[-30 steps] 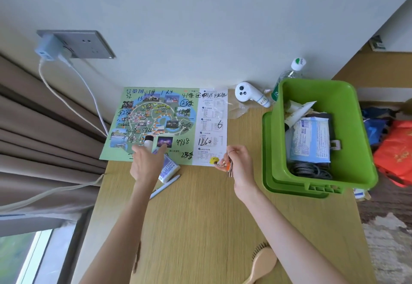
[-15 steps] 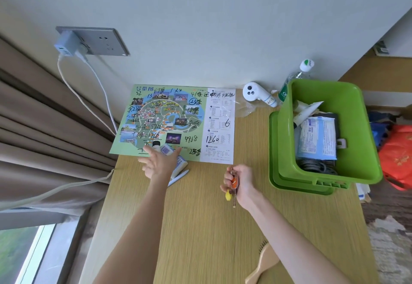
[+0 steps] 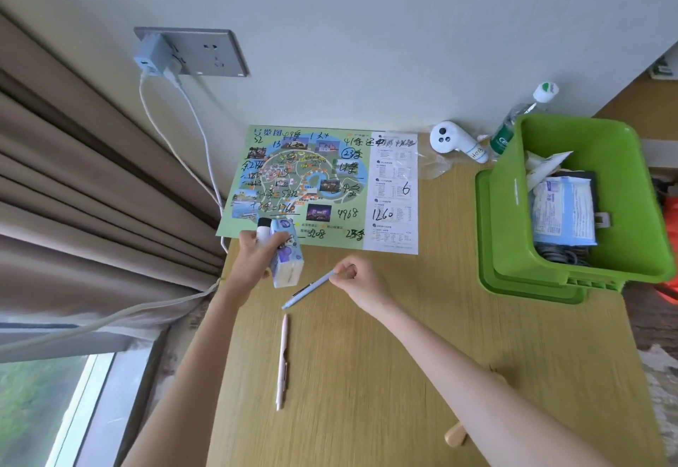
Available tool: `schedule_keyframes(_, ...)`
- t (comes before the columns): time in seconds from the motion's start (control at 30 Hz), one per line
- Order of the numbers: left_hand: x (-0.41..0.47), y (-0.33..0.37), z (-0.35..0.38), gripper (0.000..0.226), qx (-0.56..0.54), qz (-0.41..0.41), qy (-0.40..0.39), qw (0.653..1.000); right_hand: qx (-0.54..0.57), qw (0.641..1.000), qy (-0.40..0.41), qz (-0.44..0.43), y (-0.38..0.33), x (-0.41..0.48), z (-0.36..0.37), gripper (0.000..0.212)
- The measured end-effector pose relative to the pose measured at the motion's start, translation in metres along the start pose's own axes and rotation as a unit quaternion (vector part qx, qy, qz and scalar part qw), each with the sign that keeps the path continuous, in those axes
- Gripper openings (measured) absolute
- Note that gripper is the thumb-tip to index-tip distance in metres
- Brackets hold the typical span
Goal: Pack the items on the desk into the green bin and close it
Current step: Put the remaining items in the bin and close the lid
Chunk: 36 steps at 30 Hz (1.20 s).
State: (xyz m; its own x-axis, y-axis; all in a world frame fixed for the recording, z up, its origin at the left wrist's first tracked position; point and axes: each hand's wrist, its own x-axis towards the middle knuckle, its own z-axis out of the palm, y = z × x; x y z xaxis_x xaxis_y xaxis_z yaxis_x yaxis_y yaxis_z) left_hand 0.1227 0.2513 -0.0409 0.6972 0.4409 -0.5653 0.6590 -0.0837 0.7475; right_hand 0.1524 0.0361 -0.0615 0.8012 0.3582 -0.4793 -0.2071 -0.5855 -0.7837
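Now that the keys are gone, right hand (image 3: 354, 277) is pinching the blue pen (image 3: 310, 288), left hand (image 3: 253, 257) gripping tissues (image 3: 288, 259), both likely bin-bound.

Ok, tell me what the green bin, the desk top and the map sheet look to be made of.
Green bin: moulded plastic, smooth and semi-glossy; one even colour, rounded corners, sheen on the walls.
Desk top: wood or wood-look laminate, matte; fine straight grain lines leave that open.
Map sheet: printed paper, perhaps coated; lies flat, with handwritten marker figures on it.
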Motion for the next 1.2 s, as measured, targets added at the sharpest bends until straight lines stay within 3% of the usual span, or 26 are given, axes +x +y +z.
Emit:
schedule_keyframes(0.1, -0.005, -0.017, -0.028, 0.054, -0.018, 0.007, 0.003, 1.000, -0.141, 0.987, 0.004, -0.073, -0.009, 0.008, 0.017, 0.022)
schedule_keyframes(0.2, -0.012, -0.035, -0.047, 0.061, -0.055, -0.018, 0.022, 0.998, -0.281, 0.949, -0.027, -0.141, -0.013, 0.012, 0.034, 0.032)
schedule_keyframes(0.37, -0.016, -0.059, -0.063, 0.040, -0.077, -0.025, 0.031, 0.996, -0.408, 0.896, -0.039, -0.170, -0.011, 0.010, 0.048, 0.011)
schedule_keyframes(0.47, -0.018, -0.063, -0.065, 0.030, -0.077, -0.017, 0.038, 0.996, -0.410, 0.900, -0.035, -0.143, -0.011, 0.000, 0.052, 0.025)
schedule_keyframes(0.63, -0.031, -0.064, -0.064, 0.045, -0.101, -0.018, 0.028, 0.994, -0.318, 0.944, -0.056, -0.068, -0.015, -0.030, 0.075, 0.031)
schedule_keyframes(0.8, -0.048, -0.065, -0.063, 0.049, -0.087, -0.013, 0.022, 0.996, -0.361, 0.928, -0.087, -0.030, -0.015, -0.063, 0.109, 0.041)
schedule_keyframes(0.9, -0.057, -0.068, -0.060, 0.052, -0.065, -0.001, 0.012, 0.998, -0.386, 0.920, -0.071, -0.018, -0.014, -0.073, 0.118, 0.033)
schedule_keyframes(1.0, -0.064, -0.069, -0.055, 0.050, -0.049, 0.010, -0.012, 0.999, -0.399, 0.914, -0.077, -0.007, -0.015, -0.080, 0.119, 0.011)
schedule_keyframes(1.2, -0.075, -0.059, -0.033, 0.048, -0.044, 0.029, -0.044, 0.998, -0.393, 0.918, -0.058, 0.004, 0.001, -0.093, 0.072, 0.020)
